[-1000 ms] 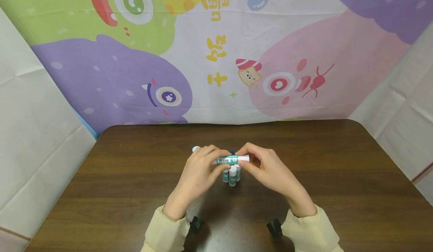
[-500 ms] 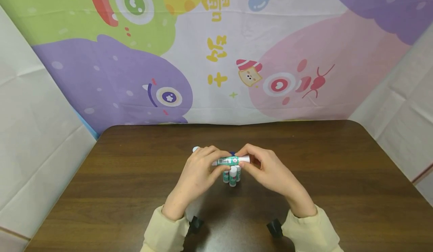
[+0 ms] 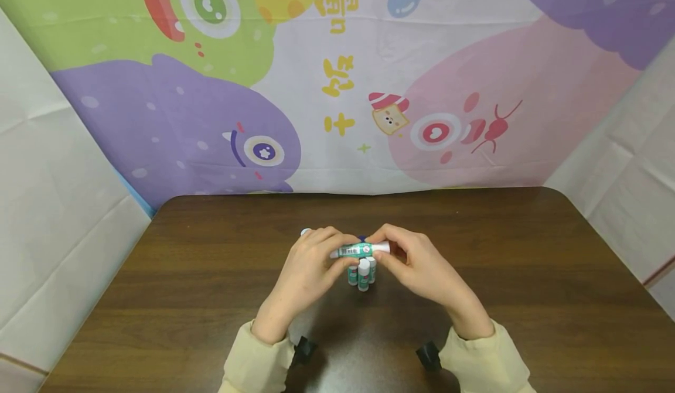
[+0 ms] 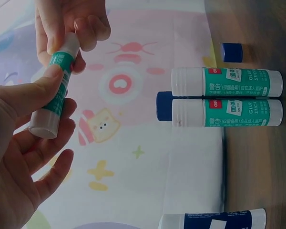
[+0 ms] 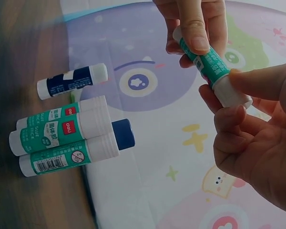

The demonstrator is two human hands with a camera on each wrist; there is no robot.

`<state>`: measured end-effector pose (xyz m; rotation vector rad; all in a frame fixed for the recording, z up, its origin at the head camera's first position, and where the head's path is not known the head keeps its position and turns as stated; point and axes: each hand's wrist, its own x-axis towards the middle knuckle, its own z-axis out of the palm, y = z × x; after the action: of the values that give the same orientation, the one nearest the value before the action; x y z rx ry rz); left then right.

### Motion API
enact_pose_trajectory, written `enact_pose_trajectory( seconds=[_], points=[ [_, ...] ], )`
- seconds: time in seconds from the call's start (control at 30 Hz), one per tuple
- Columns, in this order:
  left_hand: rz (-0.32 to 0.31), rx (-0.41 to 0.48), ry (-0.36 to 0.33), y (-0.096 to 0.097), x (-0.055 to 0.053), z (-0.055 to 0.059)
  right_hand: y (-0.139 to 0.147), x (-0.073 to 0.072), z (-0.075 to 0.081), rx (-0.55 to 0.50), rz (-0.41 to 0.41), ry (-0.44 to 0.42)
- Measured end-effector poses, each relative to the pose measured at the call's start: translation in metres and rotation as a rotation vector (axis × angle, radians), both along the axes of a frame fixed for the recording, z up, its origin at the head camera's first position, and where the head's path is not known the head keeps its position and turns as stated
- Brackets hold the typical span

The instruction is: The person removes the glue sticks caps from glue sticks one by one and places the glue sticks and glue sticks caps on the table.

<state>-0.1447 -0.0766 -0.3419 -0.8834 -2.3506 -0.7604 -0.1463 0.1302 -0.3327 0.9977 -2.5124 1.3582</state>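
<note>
A glue stick (image 3: 355, 250) with a green label and a white cap (image 3: 381, 247) lies level between both hands, above the table. My left hand (image 3: 311, 264) pinches its body between thumb and fingers, with the other fingers spread in the left wrist view. Around the white cap end, my right hand (image 3: 416, 262) holds with thumb and curled fingers. The cap is on. Just below the hands, three green-labelled glue sticks (image 5: 50, 133) stand upright close together. Beyond the left hand stands a glue stick with a navy label (image 5: 71, 82), mostly hidden in the head view.
Behind the green group shows a dark blue piece (image 5: 123, 133), partly hidden. A small dark blue cap (image 4: 232, 52) stands apart on the wooden table (image 3: 211, 299). A cartoon-printed cloth (image 3: 348, 164) hangs along the table's back edge, with white sheets at both sides.
Both hands stay nearly in place. The held glue stick turns slightly about its length, so its label print shifts a little. The standing glue sticks have not moved.
</note>
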Motion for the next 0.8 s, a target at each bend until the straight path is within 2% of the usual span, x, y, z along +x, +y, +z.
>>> enact_pose_trajectory(
  seconds=[0.43,0.8],
  points=[
    [-0.007,-0.004,-0.010,0.0007,0.0002,0.0000,0.0005,-0.0004,-0.0001,-0.003,0.027,0.027],
    [-0.016,-0.018,0.017,0.0004,-0.0004,-0.0010,0.0007,-0.0007,-0.0012,-0.006,0.039,0.026]
  ],
)
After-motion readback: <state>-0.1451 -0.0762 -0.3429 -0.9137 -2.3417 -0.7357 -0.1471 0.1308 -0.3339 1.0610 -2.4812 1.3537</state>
